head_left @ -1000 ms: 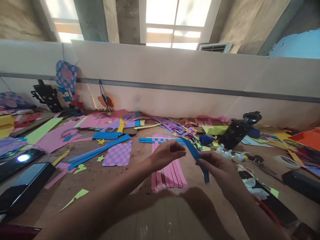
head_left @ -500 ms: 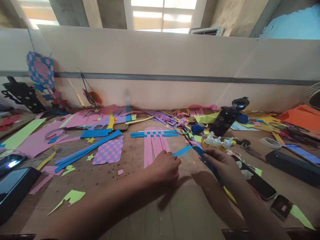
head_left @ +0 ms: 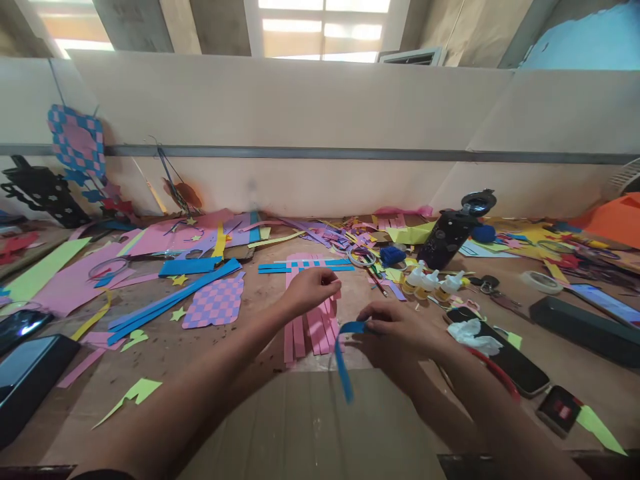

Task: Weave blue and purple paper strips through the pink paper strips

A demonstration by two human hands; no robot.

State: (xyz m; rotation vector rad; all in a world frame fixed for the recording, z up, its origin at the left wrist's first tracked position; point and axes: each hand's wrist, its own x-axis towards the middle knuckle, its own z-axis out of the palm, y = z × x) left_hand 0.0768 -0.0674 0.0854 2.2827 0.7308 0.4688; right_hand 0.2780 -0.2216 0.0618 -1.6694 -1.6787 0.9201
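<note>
Pink paper strips (head_left: 316, 330) lie side by side at the middle of the table, with blue strips (head_left: 270, 268) woven across their far part. My left hand (head_left: 313, 290) is over the pink strips, its fingers pressed together; what they hold, if anything, is hidden. To the right, my right hand (head_left: 390, 320) pinches one end of a loose blue strip (head_left: 344, 373), which curls and hangs down toward the near side. A woven pink and purple piece (head_left: 215, 301) lies left of the pink strips.
Glue bottles (head_left: 430, 283), a black tumbler (head_left: 447, 237), a phone (head_left: 520, 363) and a dark case (head_left: 583, 328) stand or lie at the right. Blue strips (head_left: 175, 300), paper scraps and another phone (head_left: 23, 328) are at the left.
My right hand has moved left and nearer with the blue strip, which now dangles. My left hand has shifted up and left, and more of the pink strips shows below it.
</note>
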